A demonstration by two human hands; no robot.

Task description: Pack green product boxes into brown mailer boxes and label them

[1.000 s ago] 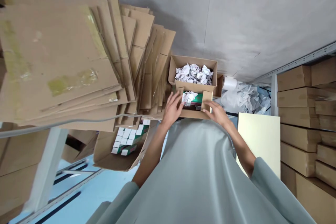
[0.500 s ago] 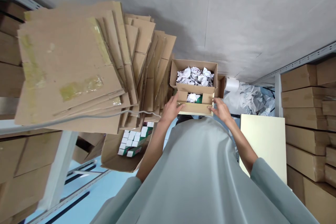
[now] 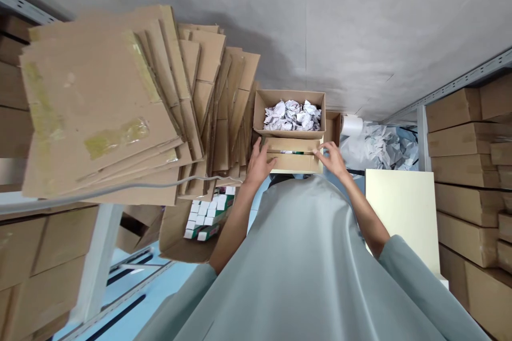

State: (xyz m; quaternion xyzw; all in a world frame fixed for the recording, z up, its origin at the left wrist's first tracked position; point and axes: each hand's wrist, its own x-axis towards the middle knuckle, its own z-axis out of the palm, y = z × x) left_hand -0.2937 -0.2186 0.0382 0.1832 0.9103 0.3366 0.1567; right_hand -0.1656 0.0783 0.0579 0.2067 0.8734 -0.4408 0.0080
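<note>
A small cardboard box point(image 3: 294, 163) lies right in front of me, its two long flaps folded inward with a narrow gap between them. A sliver of green and white shows through that gap. My left hand point(image 3: 259, 166) rests at the box's left end, fingers stretched out and thumb on the near flap. At the right end is my right hand point(image 3: 333, 161), fingers spread and thumb tip touching the flaps near the gap. Just behind stands a larger open carton point(image 3: 290, 133) filled with crumpled white paper point(image 3: 293, 115).
Flattened cardboard sheets point(image 3: 100, 96) are stacked high at left, a grey cable point(image 3: 132, 186) crossing them. Below is a carton point(image 3: 172, 234) of small white-and-green boxes point(image 3: 206, 213). To the right are a white roll point(image 3: 352, 125), a cream panel point(image 3: 402, 208) and shelved cartons point(image 3: 460, 170).
The box's far flap and end flaps have folded inward, covering the crumpled paper inside. Both hands stay at its ends; the right thumb has moved up towards the gap.
</note>
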